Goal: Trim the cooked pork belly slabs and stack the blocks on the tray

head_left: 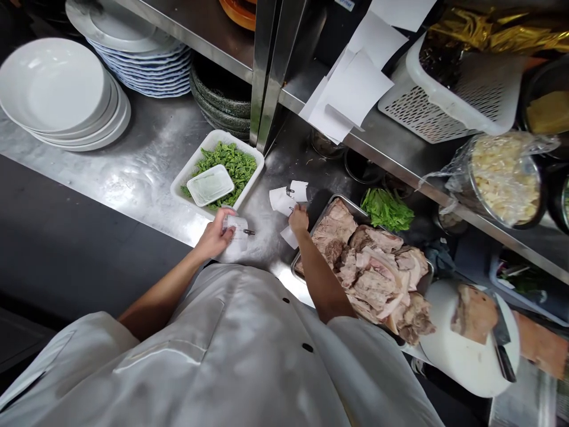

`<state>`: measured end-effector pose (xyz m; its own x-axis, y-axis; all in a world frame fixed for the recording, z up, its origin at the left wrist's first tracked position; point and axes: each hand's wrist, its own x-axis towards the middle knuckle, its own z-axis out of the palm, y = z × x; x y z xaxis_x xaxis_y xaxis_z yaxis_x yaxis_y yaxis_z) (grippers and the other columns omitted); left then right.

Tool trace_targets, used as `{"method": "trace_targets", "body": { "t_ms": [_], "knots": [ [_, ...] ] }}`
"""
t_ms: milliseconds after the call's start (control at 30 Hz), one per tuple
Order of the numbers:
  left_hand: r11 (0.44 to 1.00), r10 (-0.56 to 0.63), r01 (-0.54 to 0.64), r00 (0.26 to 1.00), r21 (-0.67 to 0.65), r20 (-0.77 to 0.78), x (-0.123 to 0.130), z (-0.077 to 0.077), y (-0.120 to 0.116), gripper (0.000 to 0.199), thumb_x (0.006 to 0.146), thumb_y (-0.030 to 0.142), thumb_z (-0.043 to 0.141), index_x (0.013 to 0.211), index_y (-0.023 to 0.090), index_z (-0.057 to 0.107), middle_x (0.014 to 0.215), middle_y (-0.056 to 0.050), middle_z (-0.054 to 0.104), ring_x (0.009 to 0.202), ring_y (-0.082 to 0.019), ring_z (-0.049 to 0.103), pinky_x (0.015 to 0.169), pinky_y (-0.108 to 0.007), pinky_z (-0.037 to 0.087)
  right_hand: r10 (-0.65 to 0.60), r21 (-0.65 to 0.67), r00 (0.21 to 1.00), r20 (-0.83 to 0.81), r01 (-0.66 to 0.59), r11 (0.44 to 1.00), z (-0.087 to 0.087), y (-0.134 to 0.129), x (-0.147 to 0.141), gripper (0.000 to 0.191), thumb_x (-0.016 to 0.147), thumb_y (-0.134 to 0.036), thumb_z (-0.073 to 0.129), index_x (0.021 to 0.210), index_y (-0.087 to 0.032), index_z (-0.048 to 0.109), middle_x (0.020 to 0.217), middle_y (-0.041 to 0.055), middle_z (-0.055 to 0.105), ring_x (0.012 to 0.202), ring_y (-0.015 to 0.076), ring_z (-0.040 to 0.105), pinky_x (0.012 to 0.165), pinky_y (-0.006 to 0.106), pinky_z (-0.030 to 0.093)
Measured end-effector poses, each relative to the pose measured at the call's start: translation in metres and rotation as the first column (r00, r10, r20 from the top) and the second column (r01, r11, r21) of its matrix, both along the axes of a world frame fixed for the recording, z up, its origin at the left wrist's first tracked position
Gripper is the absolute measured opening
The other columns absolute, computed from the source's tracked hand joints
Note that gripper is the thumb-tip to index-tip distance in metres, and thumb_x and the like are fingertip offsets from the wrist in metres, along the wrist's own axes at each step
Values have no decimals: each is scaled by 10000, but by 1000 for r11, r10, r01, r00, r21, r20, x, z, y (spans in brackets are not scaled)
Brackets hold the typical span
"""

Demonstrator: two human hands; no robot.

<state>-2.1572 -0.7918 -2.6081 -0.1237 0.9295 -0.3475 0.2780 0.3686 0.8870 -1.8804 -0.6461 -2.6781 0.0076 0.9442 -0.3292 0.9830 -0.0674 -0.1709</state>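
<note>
My left hand is closed around a printed paper slip, with the thumb lying over it. A small black clip sticks out from that slip's right side. My right hand has its fingers drawn together at the edge of another white slip on the steel counter; the fingertips are partly hidden. A second black clip lies by this slip and a smaller slip beyond it. Below the right hand another piece of paper shows, partly covered by the forearm.
A white tray holds chopped greens and a small plastic scoop-like container. Cooked meat fills a metal tray on the right, beside leafy greens. A cleaver rests on a round white board. Plates stand stacked at left.
</note>
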Motion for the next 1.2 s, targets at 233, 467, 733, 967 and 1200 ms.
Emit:
{"method": "trace_targets", "body": {
  "t_ms": [233,467,733,967,1200],
  "knots": [
    [931,158,15,885,-366,438,8,-23,5,485,804,612,604,643,171,726,603,-69,623,549,-177,511,503,-289,347,325,242,940,-105,-293,925,9,-39,-8,274,1040,-151,413,1018,-160,685,1068,153,678,979,233,630,854,327,480],
    [788,413,62,684,-612,601,24,-19,17,463,643,577,854,689,172,633,585,-24,620,492,-152,530,472,-266,392,762,327,604,-235,-689,647,20,-101,-11,278,1063,-248,475,895,-269,695,805,58,654,867,221,606,827,327,507],
    [970,200,-167,962,-179,187,14,-18,13,391,644,281,783,1012,185,695,766,-8,662,719,-200,582,672,-293,433,541,166,841,-2,-533,830,-2,21,-28,516,962,-47,467,1452,-143,596,1677,188,350,1278,323,520,1045,469,485],
    [995,36,-18,984,-101,174,10,-10,6,418,716,246,688,1126,211,757,686,12,627,595,-169,473,644,-296,379,485,-7,869,103,-487,874,8,69,-57,366,1025,-120,426,1201,-128,748,1281,218,668,1201,320,561,998,455,463],
    [927,274,-151,897,-342,347,34,-36,13,443,816,578,592,573,208,570,565,-24,538,569,-170,468,558,-302,359,762,129,630,-150,-751,647,56,-85,-50,231,1025,-199,533,1041,-248,758,992,112,720,975,264,646,852,365,527]
  ]
}}
